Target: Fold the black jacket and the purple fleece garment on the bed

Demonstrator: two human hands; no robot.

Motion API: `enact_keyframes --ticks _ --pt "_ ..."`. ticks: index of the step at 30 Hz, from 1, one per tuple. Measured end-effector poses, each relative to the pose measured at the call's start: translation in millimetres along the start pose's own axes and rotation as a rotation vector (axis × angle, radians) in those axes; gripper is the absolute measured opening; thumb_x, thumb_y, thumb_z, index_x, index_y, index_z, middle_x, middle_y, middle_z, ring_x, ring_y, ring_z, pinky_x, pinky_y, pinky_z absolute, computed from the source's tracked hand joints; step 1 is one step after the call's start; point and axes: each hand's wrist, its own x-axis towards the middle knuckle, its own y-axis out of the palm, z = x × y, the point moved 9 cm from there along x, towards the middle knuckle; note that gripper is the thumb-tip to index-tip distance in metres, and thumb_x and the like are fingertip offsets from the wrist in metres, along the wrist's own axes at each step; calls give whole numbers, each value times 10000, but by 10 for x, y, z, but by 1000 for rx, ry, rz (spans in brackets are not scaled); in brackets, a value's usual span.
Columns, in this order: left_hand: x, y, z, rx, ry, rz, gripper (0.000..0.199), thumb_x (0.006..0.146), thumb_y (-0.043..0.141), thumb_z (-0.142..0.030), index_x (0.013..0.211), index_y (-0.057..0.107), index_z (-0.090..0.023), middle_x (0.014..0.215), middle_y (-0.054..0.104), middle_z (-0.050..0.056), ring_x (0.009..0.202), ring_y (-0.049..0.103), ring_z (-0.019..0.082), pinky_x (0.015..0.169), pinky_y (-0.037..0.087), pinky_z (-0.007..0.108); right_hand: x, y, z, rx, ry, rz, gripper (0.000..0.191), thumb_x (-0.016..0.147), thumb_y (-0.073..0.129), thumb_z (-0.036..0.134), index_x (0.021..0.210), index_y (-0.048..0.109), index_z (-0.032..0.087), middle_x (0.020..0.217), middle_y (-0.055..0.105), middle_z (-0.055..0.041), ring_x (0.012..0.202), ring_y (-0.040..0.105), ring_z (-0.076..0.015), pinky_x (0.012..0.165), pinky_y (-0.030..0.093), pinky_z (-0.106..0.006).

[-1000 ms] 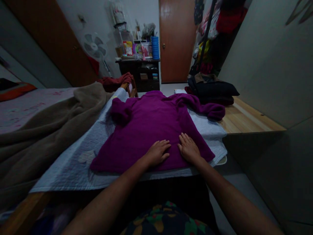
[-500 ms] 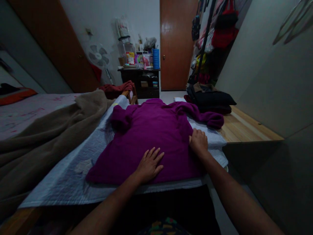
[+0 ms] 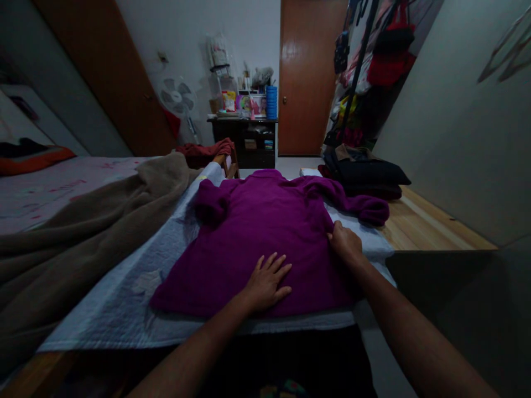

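A purple long-sleeved top [image 3: 249, 237] lies spread out on a pale quilted cover [image 3: 120, 309], its collar at the far end and its hem toward me. The left sleeve is bunched up, while the right one stretches out to the side. My left hand [image 3: 267, 282] rests flat on the lower middle of the top, fingers spread. At the garment's right edge my right hand [image 3: 346, 241] is closed, pinching the cloth near the side seam.
A brown blanket [image 3: 103, 215] lies along the left on a patterned bed [image 3: 37, 199]. Folded dark clothes [image 3: 369, 171] are stacked at the right, on a wooden board [image 3: 440, 221]. Farther back stand a fan [image 3: 177, 97], a loaded dark cabinet [image 3: 224, 135] and a brown door [image 3: 309, 83].
The view has shifted slightly, so everything sits a little farther right. My right hand has tightened on the top's side edge. My left hand stays flat on the cloth.
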Motion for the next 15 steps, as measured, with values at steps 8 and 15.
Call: enact_keyframes --ticks 8,15 --pt "-56 -450 942 110 -277 -162 515 961 365 -479 1418 426 -249 1550 326 83 1452 204 261 1157 173 529 -168 5 1221 66 -465 -177 505 911 440 243 1401 423 121 1492 385 -174 1393 284 -291 1120 211 -457" --pt "-289 -505 1652 244 -547 -139 656 887 393 -638 1463 362 -327 1568 285 88 1436 179 398 1099 150 649 33 763 1756 203 -560 56 628 960 310 528 1464 369 158 1548 312 -109 1437 219 -257 1144 176 -439"
